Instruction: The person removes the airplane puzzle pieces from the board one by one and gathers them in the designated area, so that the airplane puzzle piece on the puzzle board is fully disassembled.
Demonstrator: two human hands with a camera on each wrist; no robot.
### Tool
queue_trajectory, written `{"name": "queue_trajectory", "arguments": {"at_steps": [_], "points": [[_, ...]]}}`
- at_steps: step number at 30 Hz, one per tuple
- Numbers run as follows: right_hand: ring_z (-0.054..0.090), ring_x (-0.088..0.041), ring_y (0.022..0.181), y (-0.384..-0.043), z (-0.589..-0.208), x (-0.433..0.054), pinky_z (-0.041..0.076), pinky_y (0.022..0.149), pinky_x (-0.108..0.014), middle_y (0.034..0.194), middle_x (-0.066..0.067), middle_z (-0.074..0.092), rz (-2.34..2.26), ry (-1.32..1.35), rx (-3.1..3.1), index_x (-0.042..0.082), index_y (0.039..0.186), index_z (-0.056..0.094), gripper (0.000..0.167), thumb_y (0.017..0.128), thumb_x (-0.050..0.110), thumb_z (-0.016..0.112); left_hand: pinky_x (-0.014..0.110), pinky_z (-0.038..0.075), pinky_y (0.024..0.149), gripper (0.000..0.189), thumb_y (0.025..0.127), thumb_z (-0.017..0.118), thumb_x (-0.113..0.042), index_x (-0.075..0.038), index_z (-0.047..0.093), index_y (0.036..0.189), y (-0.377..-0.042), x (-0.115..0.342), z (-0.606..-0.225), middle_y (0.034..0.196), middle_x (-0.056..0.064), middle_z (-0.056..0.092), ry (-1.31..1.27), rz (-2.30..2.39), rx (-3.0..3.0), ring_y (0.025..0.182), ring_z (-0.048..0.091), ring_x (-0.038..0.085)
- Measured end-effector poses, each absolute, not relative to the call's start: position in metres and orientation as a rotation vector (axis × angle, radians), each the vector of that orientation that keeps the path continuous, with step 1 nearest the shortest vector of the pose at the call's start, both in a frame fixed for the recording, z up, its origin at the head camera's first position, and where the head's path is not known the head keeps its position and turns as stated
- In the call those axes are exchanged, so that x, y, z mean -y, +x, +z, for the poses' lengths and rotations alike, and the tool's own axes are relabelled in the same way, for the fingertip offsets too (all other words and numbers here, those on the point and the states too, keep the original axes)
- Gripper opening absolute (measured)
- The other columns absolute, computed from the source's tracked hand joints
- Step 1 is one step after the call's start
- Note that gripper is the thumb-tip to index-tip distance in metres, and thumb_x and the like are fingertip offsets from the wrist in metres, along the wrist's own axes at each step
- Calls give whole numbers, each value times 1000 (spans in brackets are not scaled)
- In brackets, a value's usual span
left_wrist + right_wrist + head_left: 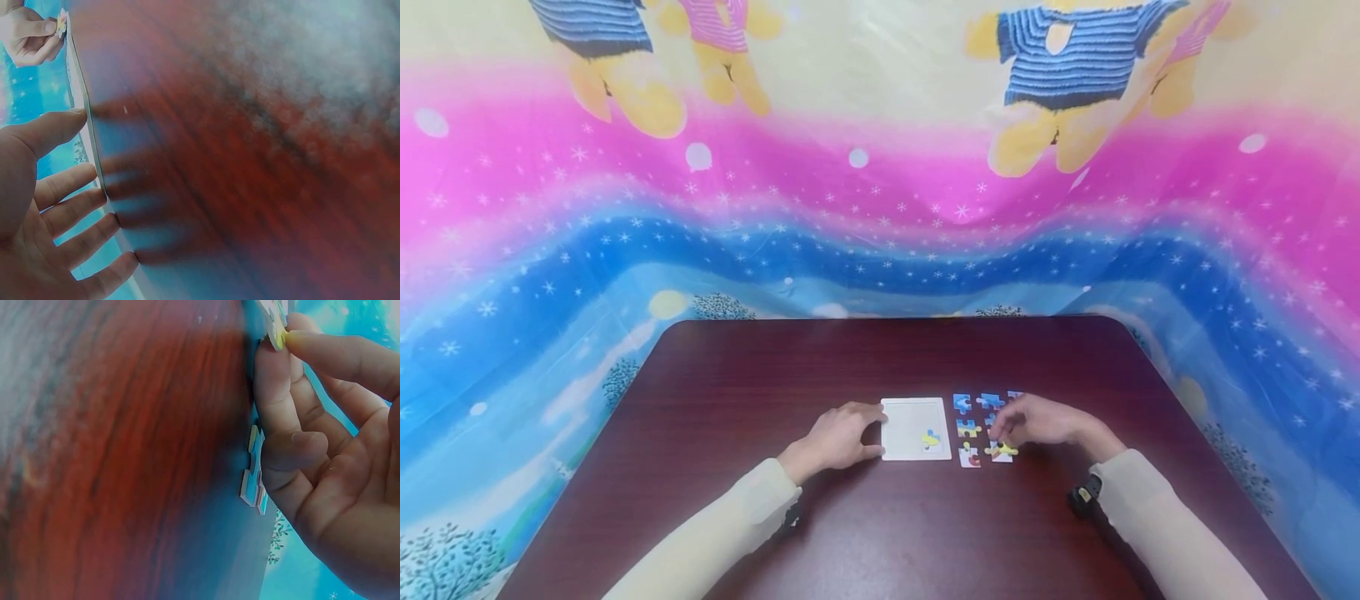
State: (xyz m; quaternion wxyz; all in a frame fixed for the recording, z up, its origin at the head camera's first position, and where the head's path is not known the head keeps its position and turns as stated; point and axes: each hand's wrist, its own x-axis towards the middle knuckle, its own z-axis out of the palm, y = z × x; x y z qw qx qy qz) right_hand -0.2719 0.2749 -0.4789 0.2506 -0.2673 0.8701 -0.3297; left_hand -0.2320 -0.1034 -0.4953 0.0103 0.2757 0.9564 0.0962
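A white puzzle tray (901, 429) lies on the table, with one yellow-and-blue jigsaw piece (932, 440) in its lower right corner. My left hand (837, 437) rests at the tray's left edge, thumb near the front corner and fingers toward the back. In the left wrist view those fingers are spread and nearly straight. To the right of the tray, my right hand (1039, 419) pinches a jigsaw piece (275, 326) with a yellow part between thumb and forefinger. This hand hides some of the loose pieces below it.
Several loose jigsaw pieces lie in rough rows beside the tray, among them a blue one (962, 403), a yellow-and-blue one (967, 429) and a white-and-red one (969, 457). The dark wooden table (760, 367) ends at a patterned cloth backdrop (865, 275).
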Motion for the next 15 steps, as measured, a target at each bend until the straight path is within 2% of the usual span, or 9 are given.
{"name": "queue_trajectory", "arguments": {"at_steps": [7,15], "points": [[63,-16,86,-270,-479,-275,56,73,-30,98,1,71,-879,-703,-2392,21,99,76,19,88,7,70,45,55,98,49,87,74,-45,-21,66,129,-232,103,-495,143,1,60,860,321,-2988,131,57,25],[65,-16,89,-270,-479,-276,57,75,-27,100,-1,73,-916,-729,-2370,17,101,76,18,88,6,70,45,55,98,50,87,74,-45,-21,66,130,-231,103,-494,142,1,61,858,317,-2983,131,57,25]]}}
